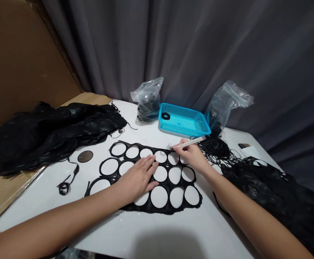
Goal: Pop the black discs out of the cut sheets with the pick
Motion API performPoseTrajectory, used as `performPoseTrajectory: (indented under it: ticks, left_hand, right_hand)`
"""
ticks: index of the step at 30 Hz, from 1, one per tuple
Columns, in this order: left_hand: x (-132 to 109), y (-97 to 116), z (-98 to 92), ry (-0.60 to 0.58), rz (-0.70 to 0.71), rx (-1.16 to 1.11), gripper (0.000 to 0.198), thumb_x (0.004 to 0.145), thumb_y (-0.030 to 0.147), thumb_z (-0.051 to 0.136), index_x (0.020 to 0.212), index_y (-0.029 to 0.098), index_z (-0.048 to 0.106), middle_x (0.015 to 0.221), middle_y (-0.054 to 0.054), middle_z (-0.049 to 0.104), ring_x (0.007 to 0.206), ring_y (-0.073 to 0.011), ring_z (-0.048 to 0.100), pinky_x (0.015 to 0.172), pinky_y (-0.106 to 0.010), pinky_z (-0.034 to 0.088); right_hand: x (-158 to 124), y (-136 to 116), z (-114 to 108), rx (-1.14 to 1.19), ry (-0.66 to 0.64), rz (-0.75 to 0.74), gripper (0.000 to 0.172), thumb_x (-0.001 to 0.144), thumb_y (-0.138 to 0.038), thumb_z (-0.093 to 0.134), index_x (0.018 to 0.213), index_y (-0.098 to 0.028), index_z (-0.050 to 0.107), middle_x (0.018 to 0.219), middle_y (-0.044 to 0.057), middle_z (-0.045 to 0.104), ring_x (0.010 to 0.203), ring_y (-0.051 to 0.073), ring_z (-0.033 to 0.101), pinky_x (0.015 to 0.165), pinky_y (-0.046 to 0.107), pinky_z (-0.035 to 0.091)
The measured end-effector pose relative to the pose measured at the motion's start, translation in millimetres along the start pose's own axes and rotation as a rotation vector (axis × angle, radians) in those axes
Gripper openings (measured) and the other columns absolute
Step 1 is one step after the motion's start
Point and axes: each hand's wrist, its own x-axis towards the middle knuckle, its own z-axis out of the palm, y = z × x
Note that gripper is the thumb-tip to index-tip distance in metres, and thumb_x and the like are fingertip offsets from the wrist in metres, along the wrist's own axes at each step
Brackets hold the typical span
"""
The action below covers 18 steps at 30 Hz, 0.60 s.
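Observation:
A thin black sheet (164, 180) full of large round holes lies flat on the white table. My left hand (138, 176) rests on its middle, fingers stretched out and pressing it down. In my right hand (192, 154) is a white pen-like tool (190, 142), its tip hidden by the fingers at the sheet's far edge. Thin black strands curl near that tip. Just right of the right hand sits a tangled heap of thin black rings or strands (215, 149).
Behind stands a blue basket (184, 130) with small black rings (165, 116), between two clear bags (147, 104) (224, 102). Piles of black sheets lie left (51, 129) and right (267, 198). A dark disc (85, 156) and a black scrap (64, 187) lie left. Grey curtain (189, 46) hangs behind.

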Motion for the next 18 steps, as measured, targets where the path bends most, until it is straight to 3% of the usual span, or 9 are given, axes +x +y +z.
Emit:
performPoseTrajectory:
  ticks: [5, 18]
  left_hand:
    - [-2.2, -0.5, 2.8, -0.010, 0.004, -0.030, 0.060, 0.095, 0.044, 0.060, 0.143, 0.011, 0.046, 0.157, -0.021, 0.033, 0.146, -0.0340, 0.031, 0.118, -0.048, 0.030]
    - [-2.3, 0.3, 3.2, -0.022, 0.001, -0.051, 0.061, 0.096, 0.045, 0.059, 0.144, 0.011, 0.045, 0.157, -0.022, 0.031, 0.147, -0.0339, 0.029, 0.118, -0.048, 0.030]
  right_hand:
    - [-19.1, -13.7, 36.1, 0.064, -0.184, -0.008, 0.022, 0.090, -0.040, 0.058, 0.082, -0.020, 0.057, 0.082, 0.002, 0.068, 0.075, 0.017, 0.059, 0.071, 0.028, 0.044]
    - [-24.6, -14.7, 40.8, 0.051, -0.202, -0.073, 0.014, 0.093, -0.033, 0.056, 0.086, -0.021, 0.060, 0.093, 0.004, 0.071, 0.090, 0.020, 0.066, 0.084, 0.033, 0.048]
